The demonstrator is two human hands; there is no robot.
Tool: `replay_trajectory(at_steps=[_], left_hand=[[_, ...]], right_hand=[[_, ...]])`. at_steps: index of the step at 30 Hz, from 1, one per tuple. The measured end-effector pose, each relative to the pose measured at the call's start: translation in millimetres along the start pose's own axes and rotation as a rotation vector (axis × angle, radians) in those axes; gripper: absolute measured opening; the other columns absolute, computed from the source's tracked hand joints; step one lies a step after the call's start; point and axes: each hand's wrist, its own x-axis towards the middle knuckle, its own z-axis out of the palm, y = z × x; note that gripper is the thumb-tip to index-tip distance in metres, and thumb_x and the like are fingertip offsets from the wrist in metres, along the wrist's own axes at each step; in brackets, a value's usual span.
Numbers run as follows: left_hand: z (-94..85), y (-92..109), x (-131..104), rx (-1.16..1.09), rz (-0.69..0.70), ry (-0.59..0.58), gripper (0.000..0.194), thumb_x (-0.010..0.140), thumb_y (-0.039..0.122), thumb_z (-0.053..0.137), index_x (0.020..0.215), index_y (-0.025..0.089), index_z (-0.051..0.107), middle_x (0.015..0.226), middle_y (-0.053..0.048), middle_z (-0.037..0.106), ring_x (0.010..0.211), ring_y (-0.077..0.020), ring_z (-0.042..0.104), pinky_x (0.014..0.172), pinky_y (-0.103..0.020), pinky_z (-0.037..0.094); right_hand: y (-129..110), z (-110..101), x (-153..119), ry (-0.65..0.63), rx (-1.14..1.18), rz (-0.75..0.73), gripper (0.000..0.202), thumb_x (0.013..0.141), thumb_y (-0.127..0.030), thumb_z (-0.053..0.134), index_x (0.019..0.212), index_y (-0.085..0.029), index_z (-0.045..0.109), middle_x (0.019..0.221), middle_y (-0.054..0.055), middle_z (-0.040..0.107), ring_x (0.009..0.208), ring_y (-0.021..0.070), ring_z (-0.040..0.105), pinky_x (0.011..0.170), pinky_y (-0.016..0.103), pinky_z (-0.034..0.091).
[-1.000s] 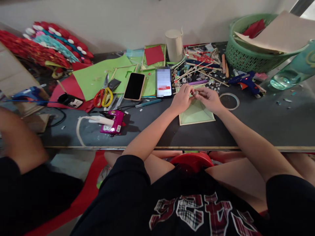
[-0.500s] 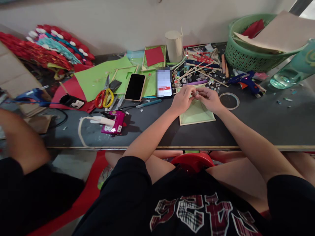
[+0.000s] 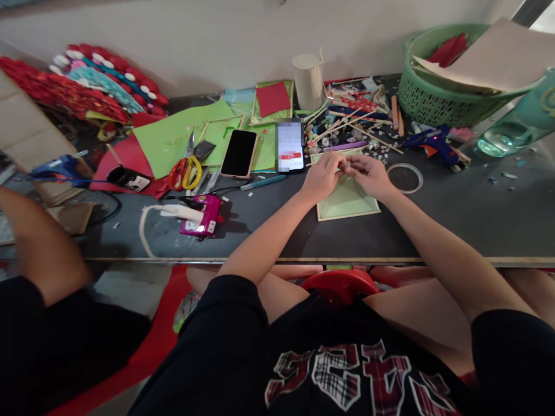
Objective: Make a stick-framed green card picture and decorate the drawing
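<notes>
My left hand point(image 3: 325, 173) and my right hand point(image 3: 367, 173) meet fingertip to fingertip above a pale green square panel point(image 3: 347, 201) edged with thin light sticks. Between the pinched fingers of both is a small greyish piece point(image 3: 346, 166), too small and too covered to name. The panel lies flat on the dark table, its far part hidden under my hands. Right of my right hand lies a clear ring point(image 3: 404, 178), perhaps a tape roll. Behind my hands is a heap of pebbles and thin wooden sticks point(image 3: 342, 128).
A lit phone point(image 3: 289, 145) and a dark phone point(image 3: 239, 153) lie left of my hands, near scissors point(image 3: 185, 167) and a magenta power socket point(image 3: 206, 216). To the right are a blue glue gun point(image 3: 433, 141), a green basket point(image 3: 446, 104) and a bottle point(image 3: 503, 136). A co-worker's arm point(image 3: 41, 248) is at far left.
My hands keep almost the same pinch over the panel. The whole view has shifted very slightly, and the co-worker's arm at the left has moved a little.
</notes>
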Motion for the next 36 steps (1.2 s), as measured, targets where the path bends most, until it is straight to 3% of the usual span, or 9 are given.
replay_trajectory(at_steps=[6, 18, 27, 36], left_hand=[[4.6, -6.2, -1.3, -0.011, 0.059, 0.045, 0.018, 0.1, 0.012, 0.052, 0.115, 0.023, 0.051, 0.117, -0.01, 0.067, 0.114, -0.0244, 0.065, 0.095, -0.039, 0.055], [7.4, -6.1, -1.7, 0.03, 0.139, 0.141, 0.014, 0.102, 0.011, 0.05, 0.106, 0.023, 0.046, 0.107, -0.007, 0.065, 0.105, -0.0216, 0.066, 0.086, -0.035, 0.055], [10.1, -9.2, -2.2, -0.021, 0.146, 0.164, 0.011, 0.103, 0.013, 0.05, 0.106, 0.024, 0.047, 0.106, -0.007, 0.063, 0.102, -0.0211, 0.064, 0.086, -0.035, 0.055], [8.6, -8.7, -2.3, -0.074, 0.13, 0.176, 0.016, 0.101, 0.012, 0.055, 0.111, 0.024, 0.049, 0.106, -0.006, 0.063, 0.098, -0.0206, 0.064, 0.086, -0.035, 0.054]], right_hand=[[2.2, 0.0, 0.3, 0.004, 0.008, 0.011, 0.055, 0.081, -0.063, 0.078, 0.115, -0.02, 0.075, 0.097, 0.007, 0.078, 0.094, 0.0246, 0.075, 0.089, 0.042, 0.062], [-0.2, 1.7, 0.2, -0.001, 0.034, -0.012, 0.046, 0.08, -0.053, 0.081, 0.112, -0.02, 0.076, 0.112, 0.009, 0.08, 0.109, 0.0278, 0.076, 0.104, 0.048, 0.06], [-2.5, 2.2, -0.3, -0.012, 0.048, -0.023, 0.041, 0.081, -0.047, 0.079, 0.111, -0.019, 0.075, 0.113, 0.011, 0.079, 0.11, 0.0288, 0.076, 0.104, 0.049, 0.061], [-4.9, 1.7, 0.0, -0.017, 0.045, -0.015, 0.048, 0.08, -0.054, 0.08, 0.113, -0.02, 0.075, 0.115, 0.01, 0.079, 0.112, 0.0292, 0.075, 0.105, 0.049, 0.059]])
